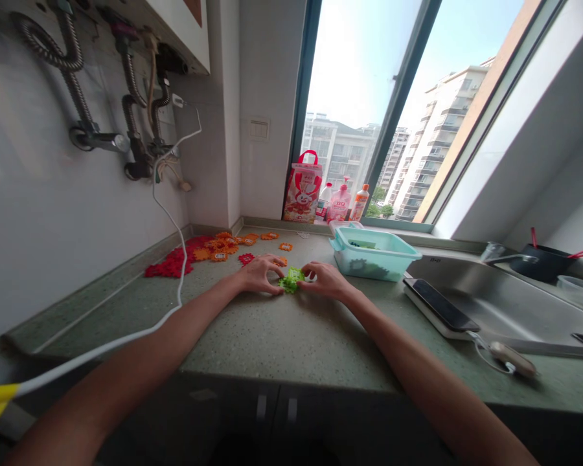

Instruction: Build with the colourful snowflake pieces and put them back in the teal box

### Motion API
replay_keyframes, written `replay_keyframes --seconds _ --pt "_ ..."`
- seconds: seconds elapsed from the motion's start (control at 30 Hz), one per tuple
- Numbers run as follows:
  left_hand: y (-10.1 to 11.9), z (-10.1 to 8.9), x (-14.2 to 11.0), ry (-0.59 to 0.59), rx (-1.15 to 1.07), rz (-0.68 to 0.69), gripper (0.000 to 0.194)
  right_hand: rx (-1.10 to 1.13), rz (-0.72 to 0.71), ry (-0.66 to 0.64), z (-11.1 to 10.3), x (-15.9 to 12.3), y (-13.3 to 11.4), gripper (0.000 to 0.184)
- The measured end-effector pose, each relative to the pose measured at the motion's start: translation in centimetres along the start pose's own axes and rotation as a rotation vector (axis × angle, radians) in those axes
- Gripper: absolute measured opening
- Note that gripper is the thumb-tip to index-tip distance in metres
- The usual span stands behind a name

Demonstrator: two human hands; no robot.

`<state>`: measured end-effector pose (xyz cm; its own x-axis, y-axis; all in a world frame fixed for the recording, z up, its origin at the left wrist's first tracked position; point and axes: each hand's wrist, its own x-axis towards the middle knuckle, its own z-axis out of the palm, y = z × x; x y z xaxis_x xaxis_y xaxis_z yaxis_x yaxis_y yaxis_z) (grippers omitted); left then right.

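1. Setting: a kitchen corner with a window (354, 77), pipes (78, 97) on the left wall and a steel sink (495, 304) at the right. A speckled green bench (252, 349) carries the work.

2. Green pieces (291, 278), gear-edged, are located on the bench between the two hands; their exact count cannot be told.

3. Left hand (263, 275): fingers arched and parted from the thumb, set at the left side of the green pieces. Whether contact is made cannot be told.

4. Right hand (320, 279): fingertips brought to the right edge of the green pieces. Whether they are pinched or only touched cannot be told.

5. Laid out so far: red pieces (168, 264) are heaped near the left wall, with orange pieces (221, 246) piled against them. Several orange ones lie loose to the right of the pile, and a single red piece (246, 259) is seen just beyond the left hand.

6. Remaining: green and darker contents (364, 244) are seen in the turquoise tub (393, 266), right of the hands. The work is judged to be partway along, since the tub is not emptied.

7. Nearby: a phone (442, 303) is placed beside the sink; a white cable (140, 334) is seen crossing in front of the left forearm.
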<state>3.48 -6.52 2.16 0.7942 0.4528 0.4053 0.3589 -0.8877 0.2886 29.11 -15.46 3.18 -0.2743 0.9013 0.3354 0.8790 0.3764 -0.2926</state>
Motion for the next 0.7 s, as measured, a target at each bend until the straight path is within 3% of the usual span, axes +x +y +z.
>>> replay_keyframes --seconds 0.47,0.7 --pt "0.8 0.3 0.1 0.007 -0.035 0.026 0.033 -0.073 0.021 -0.067 0.4 0.2 -0.9 0.040" --pt "0.9 0.3 0.2 0.001 -0.028 0.027 0.036 0.005 -0.023 -0.105 0.4 0.3 -1.1 0.042"
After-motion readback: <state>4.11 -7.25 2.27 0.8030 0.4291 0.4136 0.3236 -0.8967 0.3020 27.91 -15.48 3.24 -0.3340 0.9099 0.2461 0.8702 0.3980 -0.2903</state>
